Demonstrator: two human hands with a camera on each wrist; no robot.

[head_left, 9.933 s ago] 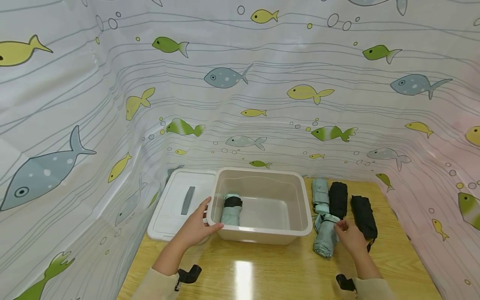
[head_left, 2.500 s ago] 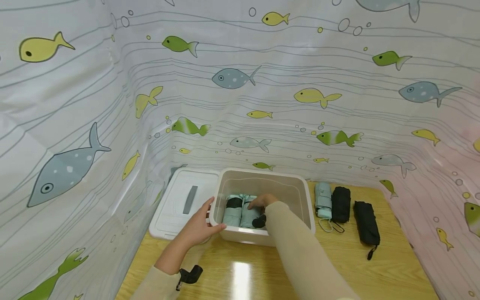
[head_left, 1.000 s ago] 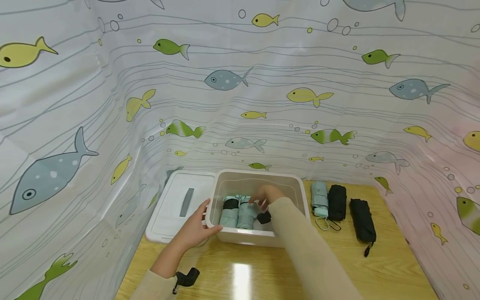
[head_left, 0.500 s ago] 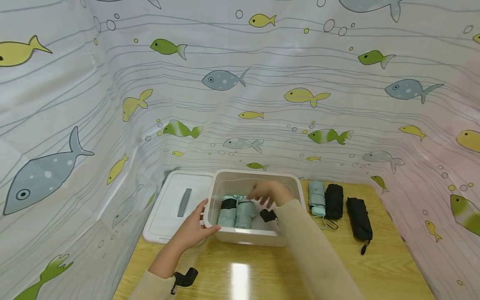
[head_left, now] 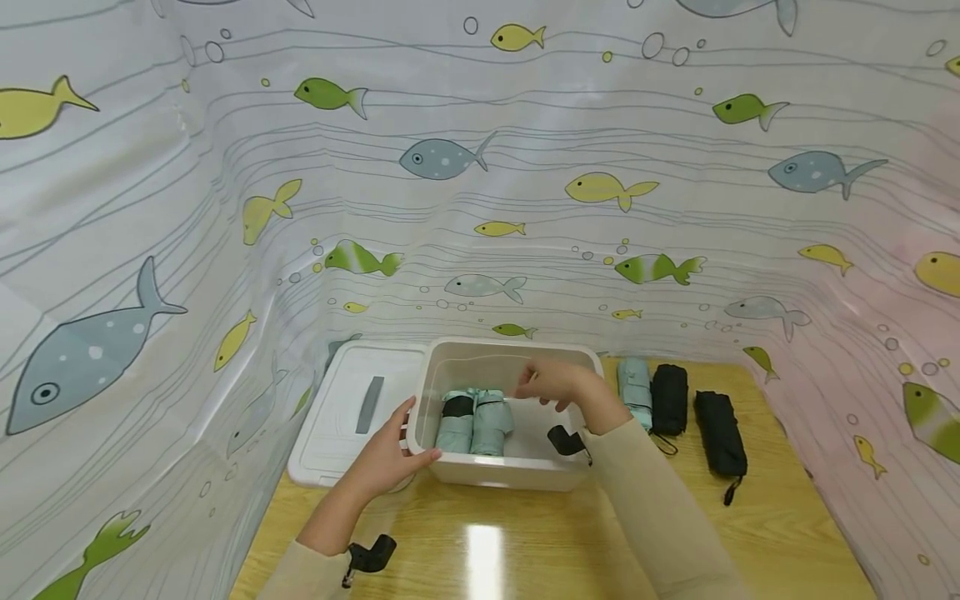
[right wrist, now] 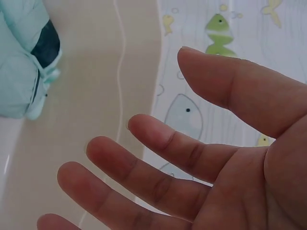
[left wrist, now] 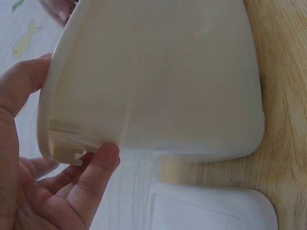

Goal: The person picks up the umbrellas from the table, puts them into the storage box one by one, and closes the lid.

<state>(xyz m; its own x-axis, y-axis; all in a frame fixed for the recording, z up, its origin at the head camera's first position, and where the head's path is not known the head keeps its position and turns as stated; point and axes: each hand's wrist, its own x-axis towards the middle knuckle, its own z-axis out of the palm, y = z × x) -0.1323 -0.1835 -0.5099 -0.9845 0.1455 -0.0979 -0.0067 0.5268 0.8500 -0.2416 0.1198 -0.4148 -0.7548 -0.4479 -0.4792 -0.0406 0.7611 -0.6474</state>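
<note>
Presently, the left hand (head_left: 384, 457) holds the front left corner of the off-white rectangular plastic bin (head_left: 510, 473); its grip is closed around the rim, with the thumb along the front edge and the fingers at the left side. The right hand (head_left: 551, 383) is positioned over the interior of the bin, apart from the contents; its grip is spread, the thumb separated from the slightly bent fingers, as the right wrist view confirms. Two units lie inside the bin against its left side, parallel and next to each other: a pale-teal folded fabric umbrella with a black band (head_left: 456, 425) at left and a plain pale-teal folded fabric umbrella (head_left: 491, 425) at right. Both extend from front to rear. To the right of the bin, on the light wood-grain tabletop (head_left: 420, 542), a third pale-teal folded umbrella (head_left: 635, 385) lies just beside a black folded umbrella with a cord loop (head_left: 669, 400). Farther right, a black folded umbrella with a tasselled strap (head_left: 720, 435) lies at a slight angle, its strap end toward the person. A white plastic lid with a grey handle (head_left: 337, 450) lies flat at the left of the bin. White sheeting printed with fish (head_left: 540, 150) encloses the rear and both sides.
</note>
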